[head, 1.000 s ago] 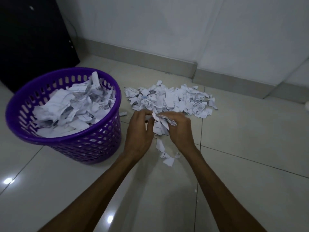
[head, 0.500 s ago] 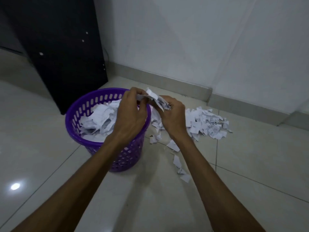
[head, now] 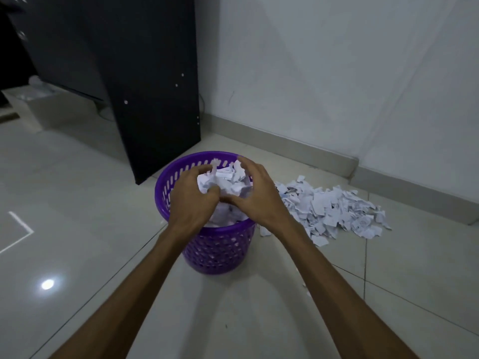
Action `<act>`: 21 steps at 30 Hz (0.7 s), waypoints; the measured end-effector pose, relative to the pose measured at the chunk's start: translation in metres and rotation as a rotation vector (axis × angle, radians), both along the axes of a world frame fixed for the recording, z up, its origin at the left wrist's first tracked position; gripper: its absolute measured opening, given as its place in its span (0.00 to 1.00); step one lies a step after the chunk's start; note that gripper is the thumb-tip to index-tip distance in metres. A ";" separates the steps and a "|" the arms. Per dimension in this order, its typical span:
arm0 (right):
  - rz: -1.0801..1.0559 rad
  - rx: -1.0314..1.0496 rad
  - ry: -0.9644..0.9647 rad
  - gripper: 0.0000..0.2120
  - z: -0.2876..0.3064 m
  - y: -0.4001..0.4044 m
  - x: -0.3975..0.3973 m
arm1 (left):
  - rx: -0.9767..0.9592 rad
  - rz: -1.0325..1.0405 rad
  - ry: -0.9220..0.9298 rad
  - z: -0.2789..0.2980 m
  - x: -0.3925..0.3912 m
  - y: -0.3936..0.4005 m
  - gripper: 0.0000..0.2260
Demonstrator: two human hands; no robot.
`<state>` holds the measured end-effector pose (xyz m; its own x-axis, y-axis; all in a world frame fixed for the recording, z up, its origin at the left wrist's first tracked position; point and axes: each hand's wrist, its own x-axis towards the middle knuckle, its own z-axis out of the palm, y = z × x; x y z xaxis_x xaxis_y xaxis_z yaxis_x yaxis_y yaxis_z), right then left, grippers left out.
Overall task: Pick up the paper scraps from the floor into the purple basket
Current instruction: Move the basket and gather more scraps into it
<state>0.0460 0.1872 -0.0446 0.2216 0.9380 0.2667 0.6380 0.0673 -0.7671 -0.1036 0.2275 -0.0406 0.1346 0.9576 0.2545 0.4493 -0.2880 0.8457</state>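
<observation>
Both hands are hovering over the mouth of the purple basket (head: 178, 177), which is standing on the tiled floor (head: 77, 190) just in front of the near corner of a black cabinet (head: 145, 86). The left hand (head: 193, 200) is sitting over the basket's left side with its fingers curled down onto the white paper scraps (head: 228, 181) heaped inside; whether it is actually pinching any of them cannot be told. The right hand (head: 255, 195) is spreading over the right rim, fingers loosely parted and bent, thumb pointing toward the left hand, its palm facing the heap; nothing is plainly held in it. The two hands are nearly touching at the thumbs and are covering much of the basket's opening, hiding the near part of its contents.

A loose pile of scraps (head: 334, 211) is lying on the floor just to the right of the basket, spreading toward the skirting along the white wall (head: 337, 73). The right forearm is crossing in front of the pile's nearest edge. A bright light reflection (head: 48, 284) is glinting on the tiles at the left.
</observation>
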 end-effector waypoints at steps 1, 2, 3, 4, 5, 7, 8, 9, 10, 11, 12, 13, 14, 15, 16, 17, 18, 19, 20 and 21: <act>0.015 -0.008 0.019 0.44 -0.001 -0.003 0.004 | 0.001 -0.001 -0.010 0.002 0.001 -0.001 0.19; 0.023 -0.007 0.034 0.46 -0.001 -0.005 0.007 | -0.001 -0.007 -0.029 0.004 0.004 -0.002 0.19; 0.023 0.001 0.047 0.47 -0.001 -0.008 0.011 | -0.001 -0.020 -0.055 0.005 0.007 -0.004 0.19; 0.017 0.009 0.058 0.47 -0.002 -0.011 0.014 | 0.007 -0.038 -0.081 0.006 0.011 -0.005 0.18; 0.005 0.017 0.069 0.46 -0.003 -0.014 0.018 | 0.016 -0.065 -0.099 0.008 0.016 -0.008 0.18; -0.023 0.039 0.099 0.42 -0.006 -0.022 0.024 | 0.024 -0.128 -0.127 0.010 0.026 -0.011 0.17; -0.041 0.056 0.121 0.40 -0.009 -0.025 0.027 | 0.026 -0.156 -0.141 0.011 0.030 -0.012 0.16; -0.065 0.081 0.150 0.38 -0.011 -0.030 0.032 | 0.028 -0.183 -0.154 0.011 0.037 -0.014 0.15; -0.092 0.109 0.184 0.36 -0.012 -0.034 0.035 | 0.030 -0.203 -0.163 0.011 0.041 -0.016 0.15; -0.126 0.134 0.220 0.34 -0.015 -0.040 0.042 | 0.031 -0.224 -0.170 0.011 0.049 -0.020 0.14; -0.159 0.151 0.253 0.33 -0.018 -0.044 0.048 | 0.039 -0.239 -0.169 0.012 0.054 -0.023 0.15; -0.191 0.155 0.274 0.32 -0.023 -0.050 0.056 | 0.055 -0.255 -0.157 0.011 0.062 -0.027 0.15; -0.218 0.149 0.287 0.30 -0.028 -0.056 0.063 | 0.076 -0.274 -0.138 0.012 0.069 -0.032 0.15; -0.240 0.139 0.289 0.29 -0.035 -0.062 0.072 | 0.098 -0.300 -0.120 0.012 0.076 -0.036 0.16; -0.257 0.123 0.283 0.28 -0.044 -0.069 0.081 | 0.116 -0.331 -0.106 0.012 0.082 -0.041 0.16; -0.271 0.100 0.274 0.27 -0.053 -0.076 0.089 | 0.132 -0.366 -0.097 0.012 0.089 -0.047 0.16; -0.290 0.071 0.259 0.27 -0.063 -0.084 0.098 | 0.150 -0.405 -0.094 0.010 0.095 -0.052 0.16; -0.313 0.039 0.238 0.26 -0.074 -0.092 0.105 | 0.168 -0.443 -0.095 0.007 0.101 -0.057 0.15; -0.341 0.003 0.213 0.25 -0.088 -0.102 0.114 | 0.172 -0.484 -0.096 0.002 0.108 -0.063 0.15; -0.369 -0.033 0.182 0.23 -0.101 -0.112 0.122 | 0.152 -0.517 -0.094 -0.005 0.115 -0.068 0.15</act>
